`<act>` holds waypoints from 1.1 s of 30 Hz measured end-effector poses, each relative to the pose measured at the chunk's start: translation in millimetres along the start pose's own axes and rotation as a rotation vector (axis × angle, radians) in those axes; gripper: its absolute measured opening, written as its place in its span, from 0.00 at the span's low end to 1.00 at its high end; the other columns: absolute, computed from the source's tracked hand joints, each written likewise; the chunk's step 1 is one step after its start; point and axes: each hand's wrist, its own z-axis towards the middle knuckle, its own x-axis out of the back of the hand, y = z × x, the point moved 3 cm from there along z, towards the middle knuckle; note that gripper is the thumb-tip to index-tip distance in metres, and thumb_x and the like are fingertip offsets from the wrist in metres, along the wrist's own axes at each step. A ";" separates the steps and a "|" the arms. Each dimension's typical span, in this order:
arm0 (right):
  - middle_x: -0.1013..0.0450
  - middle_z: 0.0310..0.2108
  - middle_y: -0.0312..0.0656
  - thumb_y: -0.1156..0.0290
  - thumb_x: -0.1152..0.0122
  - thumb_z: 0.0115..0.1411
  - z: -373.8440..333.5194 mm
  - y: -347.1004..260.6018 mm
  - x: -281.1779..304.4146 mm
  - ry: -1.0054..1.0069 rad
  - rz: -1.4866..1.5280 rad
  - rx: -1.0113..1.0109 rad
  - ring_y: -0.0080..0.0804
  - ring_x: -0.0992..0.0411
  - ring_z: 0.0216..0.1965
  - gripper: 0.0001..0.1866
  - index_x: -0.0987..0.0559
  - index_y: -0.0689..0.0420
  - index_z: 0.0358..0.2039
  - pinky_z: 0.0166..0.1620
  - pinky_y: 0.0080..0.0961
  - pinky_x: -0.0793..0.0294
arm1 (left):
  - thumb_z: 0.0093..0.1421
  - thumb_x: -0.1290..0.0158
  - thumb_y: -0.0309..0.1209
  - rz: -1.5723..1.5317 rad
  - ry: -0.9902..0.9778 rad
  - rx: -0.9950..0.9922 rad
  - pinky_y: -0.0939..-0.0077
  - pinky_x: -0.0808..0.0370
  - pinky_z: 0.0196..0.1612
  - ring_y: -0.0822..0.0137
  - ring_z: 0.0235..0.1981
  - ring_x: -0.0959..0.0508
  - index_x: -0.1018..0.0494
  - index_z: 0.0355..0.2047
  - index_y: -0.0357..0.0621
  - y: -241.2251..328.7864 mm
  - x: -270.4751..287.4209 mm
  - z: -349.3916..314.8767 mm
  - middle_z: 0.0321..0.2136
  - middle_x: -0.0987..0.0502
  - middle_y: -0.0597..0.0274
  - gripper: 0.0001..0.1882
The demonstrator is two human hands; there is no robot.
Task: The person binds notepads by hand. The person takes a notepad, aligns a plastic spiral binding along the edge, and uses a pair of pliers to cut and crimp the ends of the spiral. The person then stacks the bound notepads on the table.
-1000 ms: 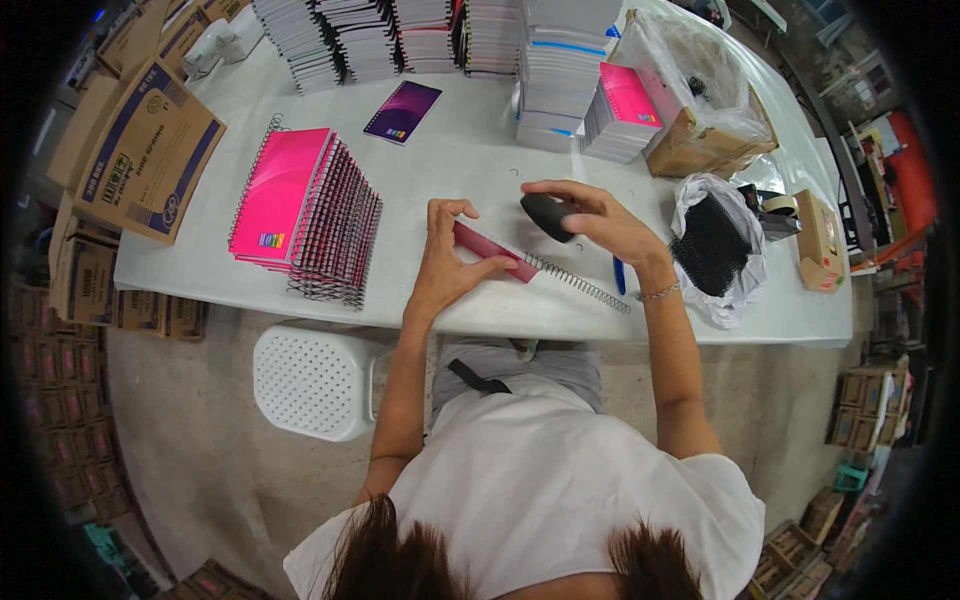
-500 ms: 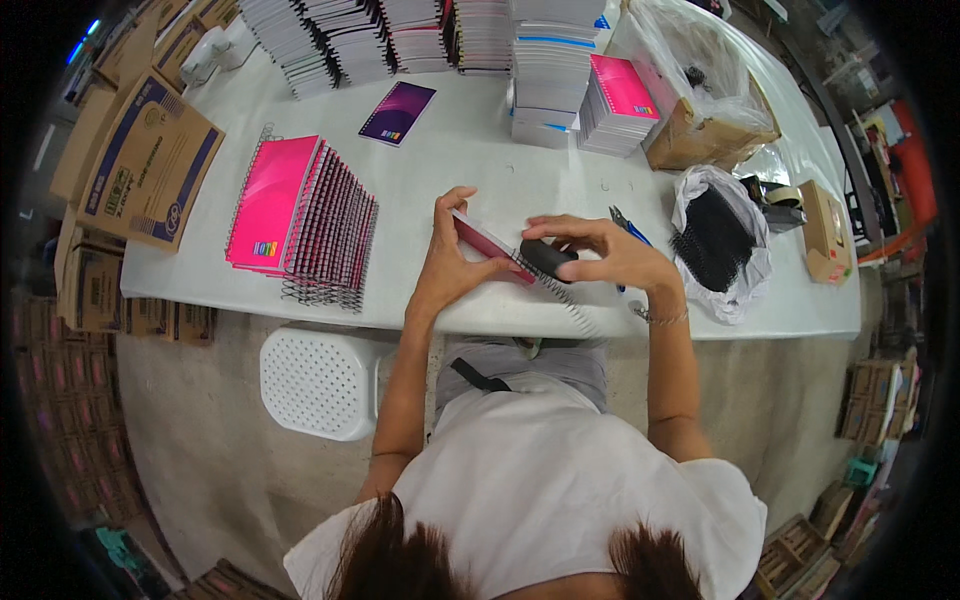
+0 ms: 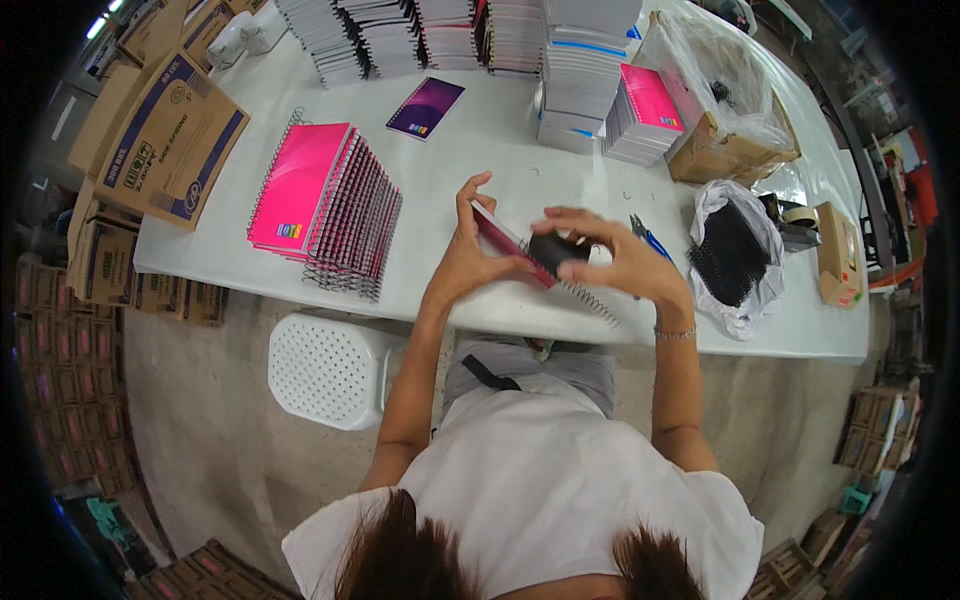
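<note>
My left hand (image 3: 466,262) grips a thin notebook (image 3: 498,236) with a dark pink cover, tilted on its edge above the table's near side. A dark spiral coil (image 3: 594,303) runs along its edge, and its loose end sticks out toward the lower right. In my right hand (image 3: 640,265) is a black rounded block (image 3: 557,254), pressed against or very near the coiled edge; the fingers partly cover it. Left of my hands stands a stack of pink spiral notebooks (image 3: 305,180), coils jutting from their sides. Pliers with blue handles (image 3: 652,240) lie just beyond my right hand.
Tall stacks of bound notebooks (image 3: 450,40) and loose pads (image 3: 580,90) line the far side. A purple notebook (image 3: 426,108) lies flat. At right are a bag of black coils (image 3: 735,255), a tape dispenser (image 3: 797,222) and a carton (image 3: 740,145). A white stool (image 3: 330,370) stands below.
The whole view has shifted slightly, moving the table's things rightward. Both hands keep their hold on the notebook and black block. The coil's loose tail looks shorter and less blurred.
</note>
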 end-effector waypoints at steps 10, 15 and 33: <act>0.27 0.59 0.45 0.56 0.28 0.54 22.4 37.6 1.8 0.109 -0.040 -0.112 0.34 0.27 0.54 0.33 0.21 0.55 0.59 0.59 0.30 0.29 | 0.30 0.19 0.34 -0.049 -0.029 0.010 0.70 0.35 0.56 0.67 0.45 0.35 0.50 0.68 0.56 -5.2 -3.3 -2.1 0.42 0.41 0.66 0.67; 0.25 0.56 0.41 0.53 0.30 0.58 13.7 17.0 5.6 -0.096 0.212 -0.149 0.28 0.28 0.54 0.35 0.24 0.57 0.62 0.57 0.23 0.30 | 0.30 0.18 0.40 -0.021 -0.052 0.042 0.65 0.33 0.59 0.59 0.51 0.33 0.50 0.68 0.56 -6.5 -3.1 0.0 0.52 0.38 0.56 0.68; 0.28 0.61 0.48 0.51 0.30 0.56 42.1 31.3 4.1 0.097 -0.278 -0.170 0.37 0.29 0.61 0.34 0.21 0.57 0.60 0.61 0.34 0.30 | 0.32 0.18 0.39 -0.028 -0.071 0.009 0.68 0.33 0.58 0.61 0.48 0.32 0.49 0.67 0.55 -0.2 -3.2 -4.9 0.45 0.38 0.59 0.65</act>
